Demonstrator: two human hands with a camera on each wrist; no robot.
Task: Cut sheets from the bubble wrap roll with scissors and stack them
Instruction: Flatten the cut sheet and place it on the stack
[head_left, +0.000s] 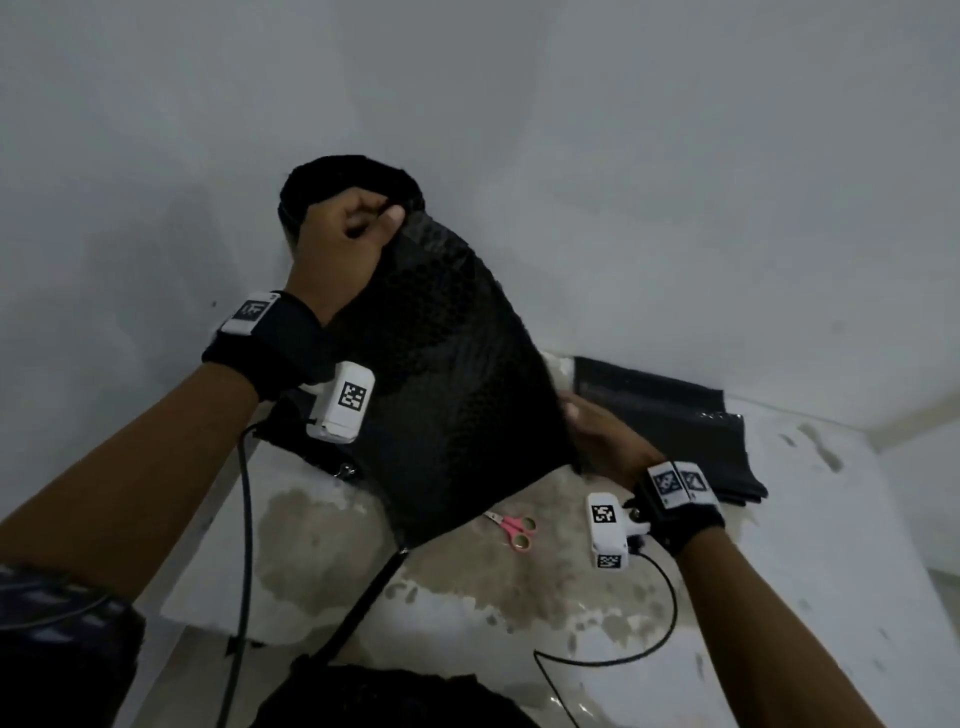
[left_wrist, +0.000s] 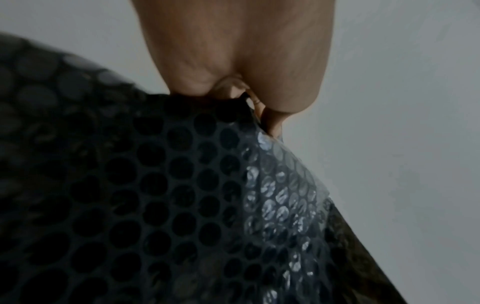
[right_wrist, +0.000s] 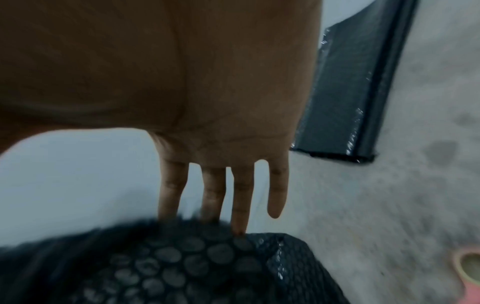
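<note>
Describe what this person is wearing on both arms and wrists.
Both forearms are bare. The left wrist carries a black strap with two white boxes, each with a black-and-white square code; a grey cable hangs from it. The right wrist has a like black strap, white coded tags on top and a white coded box at its side, trailing a thin black cable. A dark patterned sleeve shows at the left upper arm.

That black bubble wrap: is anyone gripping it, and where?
The left hand pinches the black bubble wrap sheet at its raised top edge; the right hand only touches its side with straight fingers.
</note>
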